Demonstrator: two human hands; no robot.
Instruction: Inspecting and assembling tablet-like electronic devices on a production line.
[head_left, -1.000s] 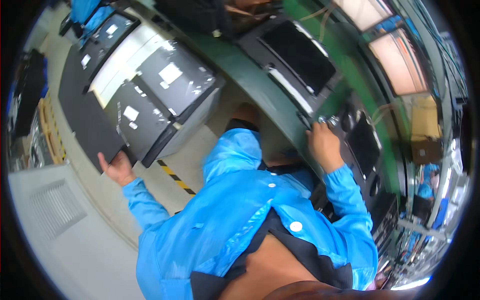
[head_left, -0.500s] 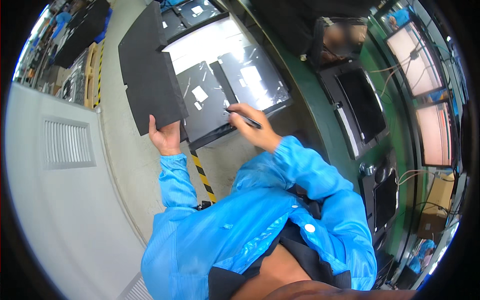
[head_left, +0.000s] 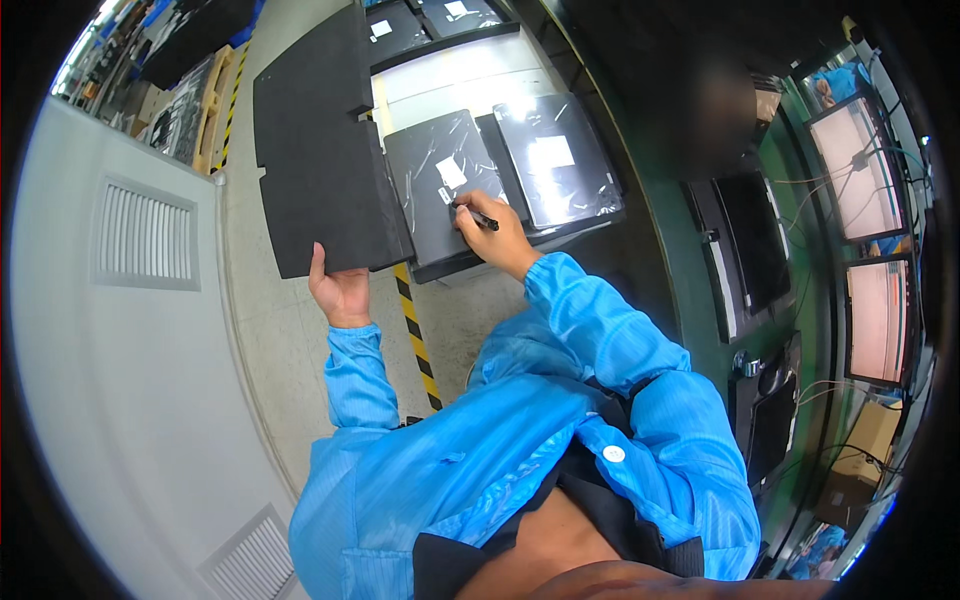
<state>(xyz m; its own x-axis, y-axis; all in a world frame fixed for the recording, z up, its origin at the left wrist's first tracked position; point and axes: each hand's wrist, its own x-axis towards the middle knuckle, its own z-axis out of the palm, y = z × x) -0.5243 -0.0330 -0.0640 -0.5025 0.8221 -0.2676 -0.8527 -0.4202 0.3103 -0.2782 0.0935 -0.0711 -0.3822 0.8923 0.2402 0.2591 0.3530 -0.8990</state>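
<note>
My left hand (head_left: 340, 293) grips the near edge of a large black foam sheet (head_left: 322, 165), thumb on top and fingers underneath. The sheet is lifted off to the left of a tray (head_left: 415, 275) of dark flat panels. Between the fingers of my right hand (head_left: 497, 232) is a black pen (head_left: 485, 220). Its tip is at the left dark panel (head_left: 425, 160), close to a small white label (head_left: 447, 196); whether it touches cannot be made out. That panel has clear film and a larger white label (head_left: 451, 172). Beside it lies a second film-covered panel (head_left: 570, 185).
More dark panels (head_left: 395, 35) lie at the far end. To the right runs a green bench (head_left: 640, 130) with a black-screened device (head_left: 750, 240) and upright monitors (head_left: 858, 170). A white vented cabinet (head_left: 130, 330) stands at left. Yellow-black tape (head_left: 420, 345) marks the floor.
My right hand has brought the pen down to the left panel's small label. My view has shifted, and the foam sheet is still held in my left hand.
</note>
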